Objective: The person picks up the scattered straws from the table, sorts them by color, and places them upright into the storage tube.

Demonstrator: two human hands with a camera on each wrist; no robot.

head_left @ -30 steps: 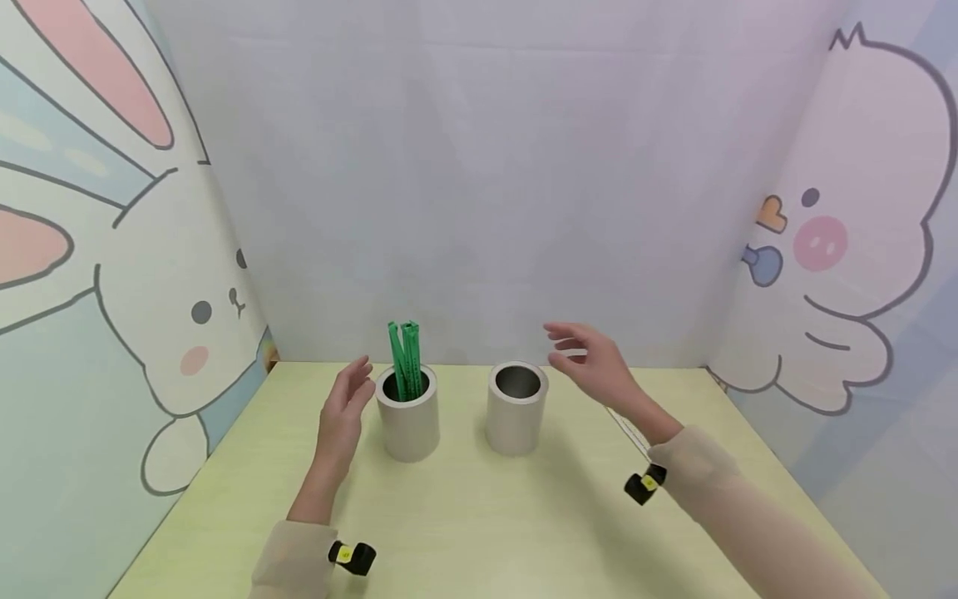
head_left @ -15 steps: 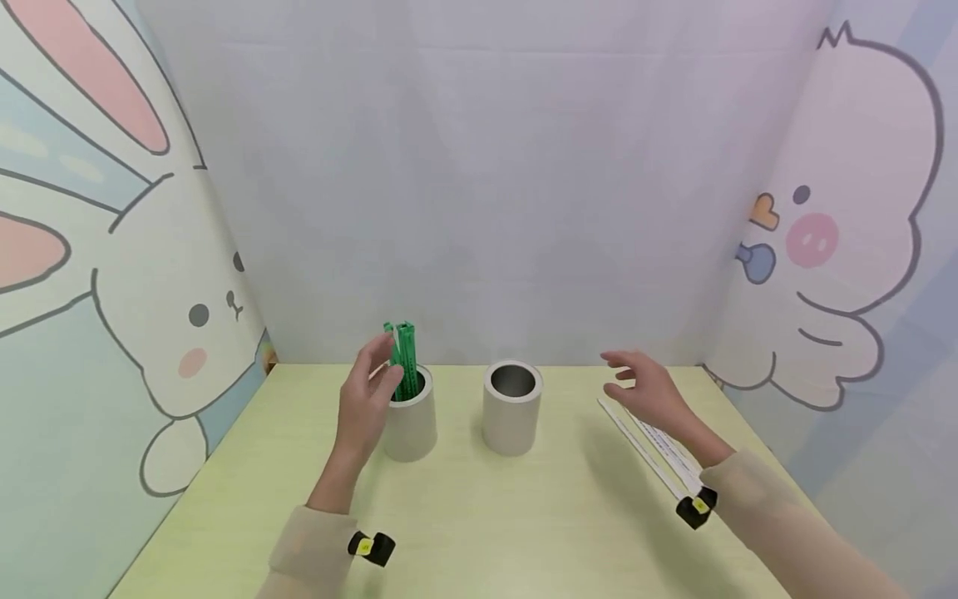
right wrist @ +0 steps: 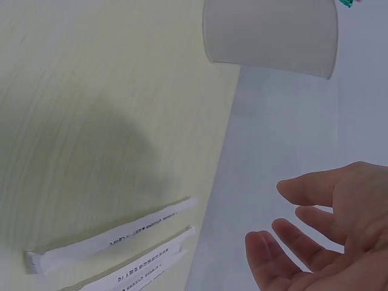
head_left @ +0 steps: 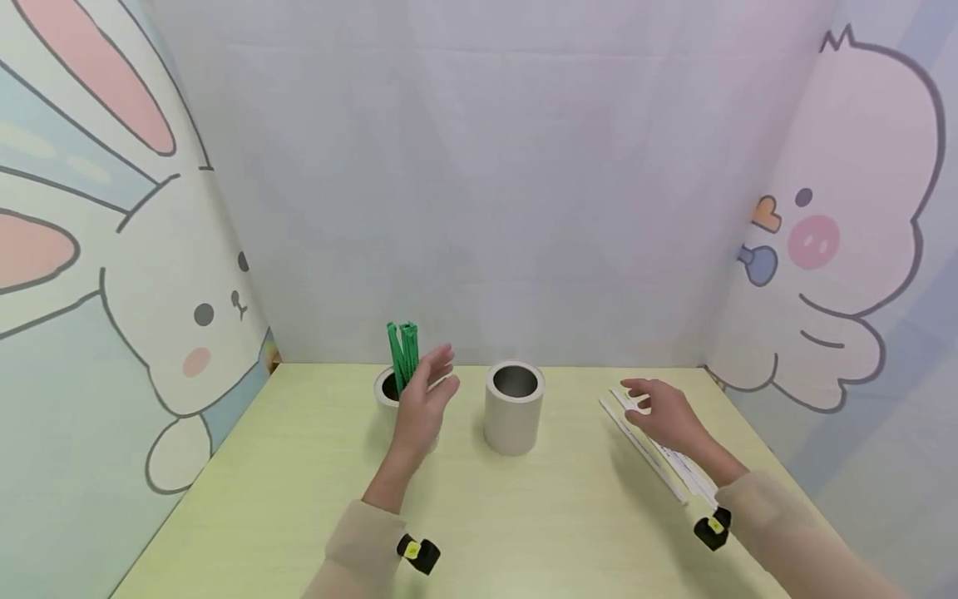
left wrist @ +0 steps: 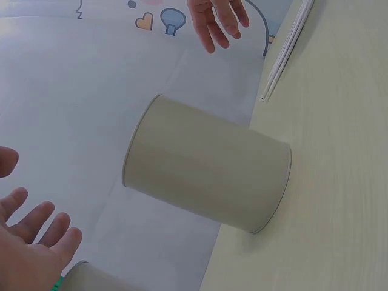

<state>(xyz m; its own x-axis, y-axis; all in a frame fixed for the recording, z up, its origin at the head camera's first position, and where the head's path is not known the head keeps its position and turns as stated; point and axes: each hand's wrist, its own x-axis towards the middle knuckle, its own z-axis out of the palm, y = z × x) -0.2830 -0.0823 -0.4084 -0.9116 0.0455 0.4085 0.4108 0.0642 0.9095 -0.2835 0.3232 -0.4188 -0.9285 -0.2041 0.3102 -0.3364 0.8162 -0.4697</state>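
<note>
My left hand [head_left: 422,408] hovers with relaxed fingers in front of the left grey cup [head_left: 384,412], partly hiding it. Green paper-wrapped straws [head_left: 405,349] stand up out of that cup. To the right is a second grey cup [head_left: 512,426], upright with no straws visible in its mouth; it fills the middle of the left wrist view [left wrist: 206,163]. Over on the right, my right hand [head_left: 666,413] hangs above several white paper-wrapped straws [head_left: 644,453] lying on the table. Its fingers are loosely bent, holding nothing and apart from the straws in the right wrist view [right wrist: 115,239].
The pale wood-patterned table [head_left: 524,524] ends at a whitish cloth backdrop [head_left: 479,208]. Side panels carry a cartoon rabbit [head_left: 172,333] on the left and a cartoon chick [head_left: 846,249] on the right.
My left hand has moved rightward, from beside the left cup to in front of it. My right hand has moved right and lower, away from the second cup to above the white straws.
</note>
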